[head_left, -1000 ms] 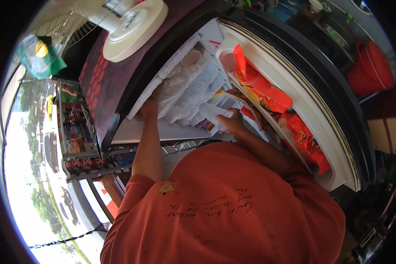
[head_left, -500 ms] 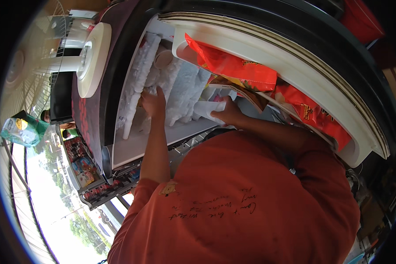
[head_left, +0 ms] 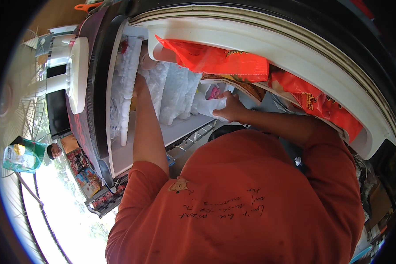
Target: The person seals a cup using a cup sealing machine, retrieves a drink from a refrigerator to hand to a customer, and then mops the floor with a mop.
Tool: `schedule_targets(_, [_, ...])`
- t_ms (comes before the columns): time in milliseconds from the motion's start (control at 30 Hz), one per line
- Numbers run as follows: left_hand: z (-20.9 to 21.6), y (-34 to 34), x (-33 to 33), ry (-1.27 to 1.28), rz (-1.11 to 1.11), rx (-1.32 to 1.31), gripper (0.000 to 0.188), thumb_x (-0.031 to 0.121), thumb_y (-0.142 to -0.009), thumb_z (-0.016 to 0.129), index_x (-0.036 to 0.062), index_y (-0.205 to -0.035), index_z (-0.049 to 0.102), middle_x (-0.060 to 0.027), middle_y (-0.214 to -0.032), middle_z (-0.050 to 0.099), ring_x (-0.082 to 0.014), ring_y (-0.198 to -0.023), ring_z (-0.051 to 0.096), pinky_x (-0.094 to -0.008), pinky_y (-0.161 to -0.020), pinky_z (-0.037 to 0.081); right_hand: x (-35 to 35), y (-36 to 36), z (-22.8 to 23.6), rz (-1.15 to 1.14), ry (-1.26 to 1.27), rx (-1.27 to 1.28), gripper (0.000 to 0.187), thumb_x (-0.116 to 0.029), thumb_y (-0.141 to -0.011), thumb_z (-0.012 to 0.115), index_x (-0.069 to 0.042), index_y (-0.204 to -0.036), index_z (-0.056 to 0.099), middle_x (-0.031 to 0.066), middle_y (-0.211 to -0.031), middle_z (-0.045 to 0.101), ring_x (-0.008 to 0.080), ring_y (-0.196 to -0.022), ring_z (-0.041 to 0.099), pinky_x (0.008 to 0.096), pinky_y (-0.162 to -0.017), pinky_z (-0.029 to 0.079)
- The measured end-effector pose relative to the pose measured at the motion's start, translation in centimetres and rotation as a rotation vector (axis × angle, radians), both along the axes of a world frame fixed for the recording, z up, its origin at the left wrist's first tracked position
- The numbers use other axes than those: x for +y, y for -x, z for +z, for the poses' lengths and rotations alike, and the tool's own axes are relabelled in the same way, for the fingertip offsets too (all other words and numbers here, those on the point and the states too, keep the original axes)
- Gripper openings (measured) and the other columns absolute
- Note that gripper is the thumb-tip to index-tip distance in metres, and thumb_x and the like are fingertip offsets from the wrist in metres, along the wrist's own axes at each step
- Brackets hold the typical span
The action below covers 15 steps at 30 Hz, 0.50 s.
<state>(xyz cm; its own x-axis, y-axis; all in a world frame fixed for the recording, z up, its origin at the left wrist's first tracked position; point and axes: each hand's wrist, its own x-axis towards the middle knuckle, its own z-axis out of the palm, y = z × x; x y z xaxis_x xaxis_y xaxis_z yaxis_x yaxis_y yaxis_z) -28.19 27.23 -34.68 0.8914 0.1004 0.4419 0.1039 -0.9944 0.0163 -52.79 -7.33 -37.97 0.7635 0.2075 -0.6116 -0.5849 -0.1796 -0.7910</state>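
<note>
My left hand (head_left: 140, 87) reaches deep into an open freezer compartment, between frost-covered shelves (head_left: 130, 88). Its fingers are hidden behind the thick frost, so what they touch does not show. A pale round container (head_left: 149, 61) lies just beyond that hand. My right hand (head_left: 234, 108) is closed on a white translucent plastic container (head_left: 210, 106) at the compartment's right side. Behind this container is something small and pink (head_left: 214, 91), too unclear to name.
The freezer door (head_left: 303, 57) stands open at the right, its shelf holding red packets (head_left: 220, 59) and a brown packet (head_left: 242, 88). At the left are a white fan (head_left: 77, 75), a green bag (head_left: 24, 155) and a rack of small packets (head_left: 86, 176).
My left hand has gone deeper into the compartment, its fingers now out of sight. My right hand still holds the white container in nearly the same place. The whole view has shifted slightly.
</note>
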Motion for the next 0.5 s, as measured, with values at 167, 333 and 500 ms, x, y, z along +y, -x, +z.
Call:
schedule_targets(167, [0.0, 1.6, -0.9, 0.184, 0.227, -0.057, 0.065, 0.041, -0.089, 0.056, -0.0063, -0.133, 0.049, -0.0299, -0.134, 0.052, -0.0432, -0.122, 0.052, -0.0476, -0.107, 0.038, 0.1, 0.0, 0.7, 0.018, -0.010, 0.007, 0.083, -0.035, -0.068, 0.082, -0.007, -0.133, 0.038, 0.0254, -0.129, 0.034, 0.0393, -0.110, 0.055, 0.0367, -0.059, 0.062])
schedule_targets(333, [1.5, 6.1, -12.5, 0.081, 0.077, -0.299, 0.070, 0.031, -0.085, 0.066, -0.0122, -0.134, 0.041, -0.0342, -0.136, 0.045, -0.0446, -0.126, 0.046, -0.0476, -0.110, 0.034, 0.0, 0.0, -0.7, -0.018, 0.009, 0.070, 0.084, -0.033, -0.069, 0.083, -0.010, -0.136, 0.038, 0.0240, -0.134, 0.032, 0.0362, -0.108, 0.057, 0.0351, -0.055, 0.061])
schedule_targets(500, [-0.8, 1.5, -12.7, 0.087, 0.088, -0.305, 0.091, 0.045, -0.078, 0.070, -0.0142, -0.136, 0.033, -0.0298, -0.139, 0.041, -0.0421, -0.132, 0.039, -0.0464, -0.113, 0.028, 0.6, 0.5, -0.1, 0.038, 0.019, 0.022, 0.081, -0.033, -0.069, 0.082, -0.011, -0.134, 0.039, 0.0235, -0.133, 0.033, 0.0355, -0.105, 0.058, 0.0355, -0.054, 0.061])
